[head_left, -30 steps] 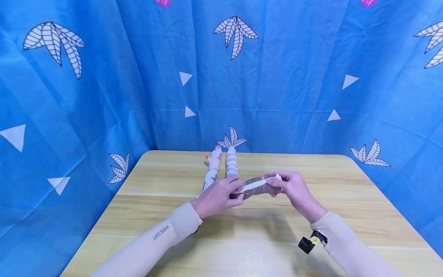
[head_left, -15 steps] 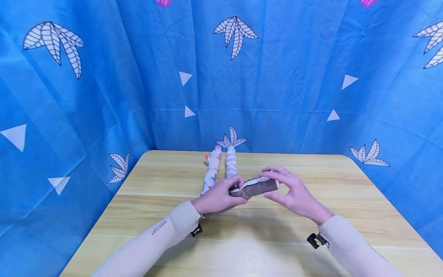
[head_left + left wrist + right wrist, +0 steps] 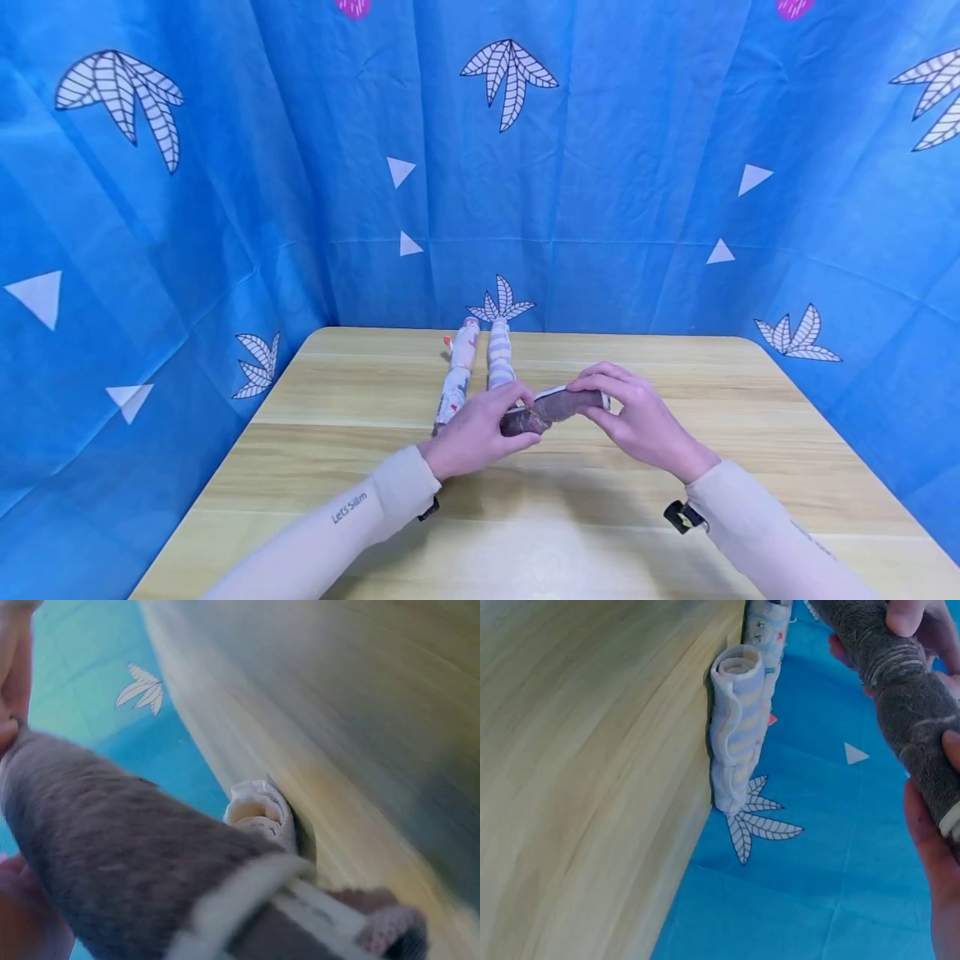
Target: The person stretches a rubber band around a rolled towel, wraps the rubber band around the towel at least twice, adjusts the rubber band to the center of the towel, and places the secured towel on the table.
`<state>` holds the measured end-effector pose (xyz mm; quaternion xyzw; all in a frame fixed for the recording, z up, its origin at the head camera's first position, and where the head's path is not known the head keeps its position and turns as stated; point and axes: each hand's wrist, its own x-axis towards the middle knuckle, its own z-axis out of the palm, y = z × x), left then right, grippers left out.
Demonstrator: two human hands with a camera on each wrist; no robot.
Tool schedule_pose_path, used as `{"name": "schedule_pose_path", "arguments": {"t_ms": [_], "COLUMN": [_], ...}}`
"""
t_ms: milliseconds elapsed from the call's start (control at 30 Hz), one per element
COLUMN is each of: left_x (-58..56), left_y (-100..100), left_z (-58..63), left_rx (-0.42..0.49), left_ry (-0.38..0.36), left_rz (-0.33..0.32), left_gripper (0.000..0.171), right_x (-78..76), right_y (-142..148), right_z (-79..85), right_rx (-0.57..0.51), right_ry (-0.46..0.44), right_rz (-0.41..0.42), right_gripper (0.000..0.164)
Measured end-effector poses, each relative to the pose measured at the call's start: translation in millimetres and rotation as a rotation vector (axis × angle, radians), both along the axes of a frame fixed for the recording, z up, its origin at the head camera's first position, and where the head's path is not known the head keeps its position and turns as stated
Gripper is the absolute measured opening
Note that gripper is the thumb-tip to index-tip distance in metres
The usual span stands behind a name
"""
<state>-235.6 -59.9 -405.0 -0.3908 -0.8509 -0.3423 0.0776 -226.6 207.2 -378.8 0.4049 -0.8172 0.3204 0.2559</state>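
A grey-brown rolled-up towel (image 3: 561, 405) with a white edge is held in the air between both hands. My left hand (image 3: 474, 430) grips its left end, thumb below and fingers above. With fingers over the top and thumb underneath, my right hand (image 3: 639, 423) grips the right end. In the right wrist view the towel (image 3: 915, 709) narrows at a creased, ridged waist near the left hand's thumb. Seen close in the left wrist view, the fuzzy towel (image 3: 120, 840) has a pale band of edging.
Two more rolls lie side by side toward the back of the wooden table (image 3: 660, 367): a striped rolled towel (image 3: 500, 354) and a printed rolled towel (image 3: 463, 358), with a small red tag (image 3: 448, 342) beside it. A blue patterned curtain (image 3: 630, 167) surrounds the table.
The towel has turned, its white edge going from the facing side to the top. My right hand opened off the right end, then gripped it again. My left hand keeps its hold.
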Motion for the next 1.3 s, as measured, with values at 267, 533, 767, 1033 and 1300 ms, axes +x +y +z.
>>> {"name": "schedule_pose_path", "arguments": {"t_ms": [267,533,767,1033,1300], "left_x": [5.7,6.1,5.4,-0.4,-5.4], "left_y": [7.8,13.2,8.0,-6.8,-11.4], "left_z": [-6.9,-3.8,-7.3,-2.7,-1.7], "left_rx": [-0.070,-0.146,-0.184,-0.174,0.013], "left_ry": [0.430,0.398,0.474,0.395,-0.172], "left_rz": [0.090,0.131,0.069,0.125,0.086], "left_gripper": [0.034,0.020,0.012,0.030,0.031], "right_x": [2.0,2.8,0.7,2.0,5.7], "right_y": [-4.3,-14.8,-13.1,-4.9,1.4], "right_z": [-2.5,-3.2,-0.4,7.0,3.7], "right_rx": [-0.057,-0.091,-0.148,-0.247,-0.106], "right_ry": [-0.019,-0.019,-0.251,-0.581,-0.402], "right_rz": [-0.108,-0.171,-0.266,-0.303,-0.107], "right_gripper": [0.033,0.024,0.019,0.020,0.045]}}
